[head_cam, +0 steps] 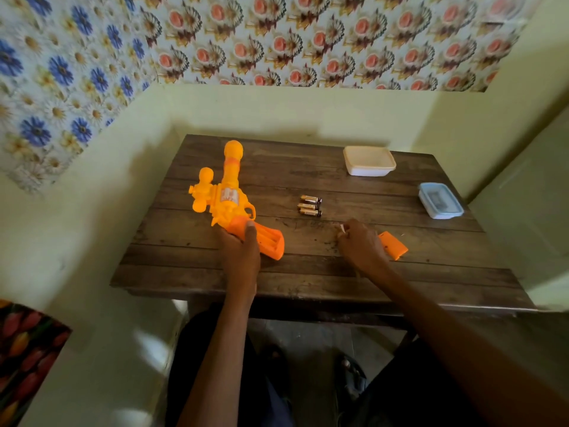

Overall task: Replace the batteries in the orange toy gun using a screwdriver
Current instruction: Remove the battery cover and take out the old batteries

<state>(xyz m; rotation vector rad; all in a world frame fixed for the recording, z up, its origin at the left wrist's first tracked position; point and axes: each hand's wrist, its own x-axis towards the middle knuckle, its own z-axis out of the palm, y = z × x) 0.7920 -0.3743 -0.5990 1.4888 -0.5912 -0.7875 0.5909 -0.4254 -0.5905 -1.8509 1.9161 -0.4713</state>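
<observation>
The orange toy gun (226, 198) lies on the wooden table (308, 272), barrel pointing away from me. My left hand (241, 251) grips its handle, whose battery compartment (271, 240) is open and looks empty. Three batteries (310, 205) lie side by side at the table's middle. My right hand (361, 245) rests on the table with its fingers closed around a small pale object that peeks out at the fingertips; what it is I cannot tell. The orange battery cover (394, 246) lies just right of that hand. No screwdriver is clearly visible.
A white lidded box (369, 160) stands at the back right of the table. A blue lidded box (440, 200) sits near the right edge. Walls close in the table at the back and left. My legs and sandalled feet show below the front edge.
</observation>
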